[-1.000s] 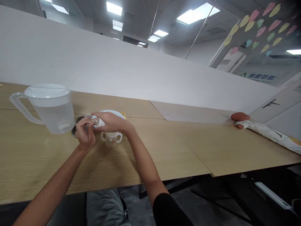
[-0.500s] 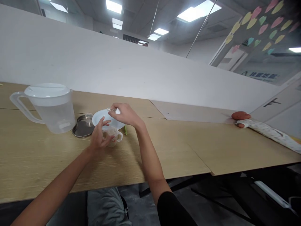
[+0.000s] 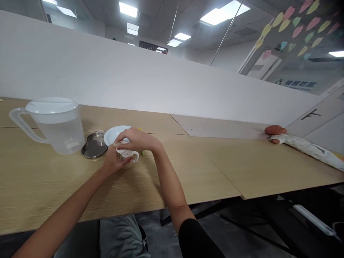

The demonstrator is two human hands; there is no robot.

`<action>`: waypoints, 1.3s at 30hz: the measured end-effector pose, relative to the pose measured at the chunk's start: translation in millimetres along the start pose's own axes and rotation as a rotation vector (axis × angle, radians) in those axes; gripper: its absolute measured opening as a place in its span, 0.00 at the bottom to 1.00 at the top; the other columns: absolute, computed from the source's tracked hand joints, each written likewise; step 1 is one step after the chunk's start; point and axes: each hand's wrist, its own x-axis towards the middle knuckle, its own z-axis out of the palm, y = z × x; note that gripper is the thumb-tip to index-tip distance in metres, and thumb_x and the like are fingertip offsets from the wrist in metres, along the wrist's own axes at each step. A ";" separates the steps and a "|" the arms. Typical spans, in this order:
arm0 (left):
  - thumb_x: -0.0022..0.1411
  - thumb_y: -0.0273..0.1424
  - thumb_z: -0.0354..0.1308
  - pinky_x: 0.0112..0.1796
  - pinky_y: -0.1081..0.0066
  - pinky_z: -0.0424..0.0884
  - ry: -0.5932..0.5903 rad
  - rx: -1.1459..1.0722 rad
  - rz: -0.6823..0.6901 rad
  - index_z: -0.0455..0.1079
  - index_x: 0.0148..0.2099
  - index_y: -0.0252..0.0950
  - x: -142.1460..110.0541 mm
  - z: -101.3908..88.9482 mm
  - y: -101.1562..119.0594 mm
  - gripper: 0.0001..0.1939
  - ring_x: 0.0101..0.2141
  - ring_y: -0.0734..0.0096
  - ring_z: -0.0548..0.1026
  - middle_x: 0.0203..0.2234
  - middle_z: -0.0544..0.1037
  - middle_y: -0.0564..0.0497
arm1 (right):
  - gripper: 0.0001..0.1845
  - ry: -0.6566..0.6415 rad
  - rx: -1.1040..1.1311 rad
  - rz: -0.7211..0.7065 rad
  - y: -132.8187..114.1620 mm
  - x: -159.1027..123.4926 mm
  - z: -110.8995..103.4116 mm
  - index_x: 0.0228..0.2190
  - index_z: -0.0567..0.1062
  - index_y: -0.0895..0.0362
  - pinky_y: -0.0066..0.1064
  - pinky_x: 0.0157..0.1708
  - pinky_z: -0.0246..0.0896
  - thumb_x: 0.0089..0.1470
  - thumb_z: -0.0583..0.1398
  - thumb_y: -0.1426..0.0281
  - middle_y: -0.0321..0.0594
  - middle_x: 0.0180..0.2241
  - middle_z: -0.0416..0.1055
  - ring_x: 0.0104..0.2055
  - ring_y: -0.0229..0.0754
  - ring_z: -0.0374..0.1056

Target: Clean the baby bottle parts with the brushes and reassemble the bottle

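Observation:
My left hand (image 3: 112,160) is closed around a small see-through cup (image 3: 126,154) with a white rim and a curved white handle pointing right. My right hand (image 3: 135,139) is bent over the cup's mouth, its fingers gripping a small clear glass-like piece (image 3: 117,144). That piece is tilted at the left side of the rim; the fingers hide much of it, so its kind is unclear. Behind both hands lies a white plate (image 3: 110,134), partly covered by my right hand. A bit of something green and yellow (image 3: 141,129) shows beyond my right hand.
Left of the hands are a round metal tray (image 3: 92,152) with a small clear item (image 3: 100,134) at its back edge, and a large lidded water pitcher (image 3: 63,130). A white wall runs along the table's back. A reddish-brown object (image 3: 275,129) and a patterned bundle (image 3: 303,146) lie far right.
My right hand has moved from above the plate down and slightly toward me, bringing the clear piece to the cup's mouth. My left hand's fingers have closed in around the cup.

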 end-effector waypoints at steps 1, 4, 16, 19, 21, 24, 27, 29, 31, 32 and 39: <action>0.49 0.45 0.67 0.45 0.53 0.71 -0.024 0.008 0.004 0.68 0.48 0.37 0.5 -0.3 0.4 0.28 0.46 0.50 0.74 0.42 0.76 0.42 | 0.08 -0.030 -0.018 0.014 -0.1 1.5 1.2 0.36 0.77 0.57 0.29 0.42 0.55 0.58 0.57 0.72 0.37 0.37 0.76 0.41 0.38 0.68; 0.50 0.45 0.66 0.47 0.53 0.70 -0.030 0.043 0.025 0.65 0.52 0.37 1.3 -0.7 1.6 0.30 0.47 0.51 0.73 0.45 0.75 0.42 | 0.10 -0.098 -0.077 0.066 0.3 4.2 4.2 0.39 0.75 0.59 0.30 0.41 0.56 0.56 0.55 0.76 0.40 0.40 0.75 0.41 0.39 0.67; 0.51 0.46 0.65 0.50 0.54 0.68 -0.055 0.041 0.008 0.49 0.65 0.39 -1.7 -0.6 1.5 0.46 0.49 0.53 0.73 0.49 0.74 0.41 | 0.09 -0.061 -0.269 0.315 11.4 2.3 5.0 0.36 0.76 0.61 0.27 0.32 0.55 0.52 0.58 0.76 0.44 0.37 0.76 0.38 0.40 0.69; 0.50 0.46 0.66 0.50 0.54 0.67 -0.047 0.065 0.024 0.49 0.66 0.39 -2.3 -0.6 0.9 0.46 0.49 0.54 0.73 0.48 0.75 0.42 | 0.07 -0.052 -0.296 0.366 7.1 2.4 4.6 0.35 0.76 0.61 0.27 0.32 0.57 0.52 0.60 0.73 0.46 0.37 0.77 0.37 0.41 0.71; 0.51 0.45 0.66 0.49 0.55 0.68 -0.045 0.074 0.035 0.49 0.66 0.40 -2.6 -0.5 0.5 0.46 0.49 0.55 0.73 0.48 0.75 0.43 | 0.10 -0.014 -0.318 0.414 3.7 4.0 7.0 0.35 0.77 0.61 0.28 0.34 0.59 0.54 0.61 0.67 0.48 0.37 0.77 0.38 0.44 0.72; 0.51 0.45 0.66 0.49 0.55 0.68 -0.041 0.072 0.034 0.49 0.65 0.39 -2.3 -1.0 1.6 0.45 0.49 0.55 0.72 0.48 0.74 0.42 | 0.21 0.040 -0.373 0.509 -0.8 8.0 12.5 0.40 0.76 0.63 0.32 0.36 0.63 0.57 0.59 0.58 0.54 0.39 0.76 0.42 0.49 0.73; 0.50 0.45 0.66 0.50 0.54 0.67 -0.038 0.036 0.036 0.55 0.61 0.39 -1.2 -2.0 4.5 0.40 0.49 0.55 0.72 0.49 0.73 0.42 | 0.22 0.042 -0.404 0.555 -3.7 10.9 15.9 0.42 0.75 0.63 0.35 0.38 0.65 0.60 0.56 0.57 0.57 0.40 0.76 0.43 0.52 0.73; 0.51 0.44 0.65 0.49 0.55 0.68 -0.035 0.016 0.024 0.59 0.57 0.39 -0.9 -2.4 5.8 0.35 0.48 0.56 0.72 0.49 0.72 0.43 | 0.24 0.049 -0.408 0.573 -5.3 10.4 15.6 0.43 0.75 0.63 0.36 0.39 0.66 0.61 0.54 0.55 0.56 0.39 0.76 0.44 0.52 0.73; 0.51 0.44 0.65 0.49 0.54 0.67 -0.038 0.020 0.007 0.61 0.55 0.39 -1.2 -2.3 5.4 0.33 0.48 0.56 0.72 0.48 0.73 0.42 | 0.26 0.064 -0.412 0.589 -6.8 7.9 13.8 0.43 0.75 0.63 0.37 0.39 0.66 0.61 0.53 0.54 0.56 0.39 0.76 0.44 0.52 0.72; 0.50 0.44 0.65 0.49 0.53 0.67 -0.032 0.030 0.001 0.61 0.55 0.39 -1.5 -2.1 4.7 0.33 0.49 0.55 0.72 0.49 0.72 0.42 | 0.25 0.070 -0.415 0.581 -7.4 6.2 12.8 0.43 0.75 0.63 0.37 0.39 0.66 0.60 0.54 0.54 0.55 0.40 0.76 0.45 0.52 0.72; 0.49 0.45 0.66 0.47 0.54 0.67 -0.032 0.060 0.023 0.53 0.61 0.39 -2.9 -1.2 3.4 0.42 0.49 0.53 0.72 0.47 0.75 0.42 | 0.15 -0.005 -0.419 0.382 -4.9 5.9 17.9 0.44 0.73 0.58 0.31 0.37 0.63 0.54 0.55 0.76 0.46 0.43 0.75 0.45 0.46 0.71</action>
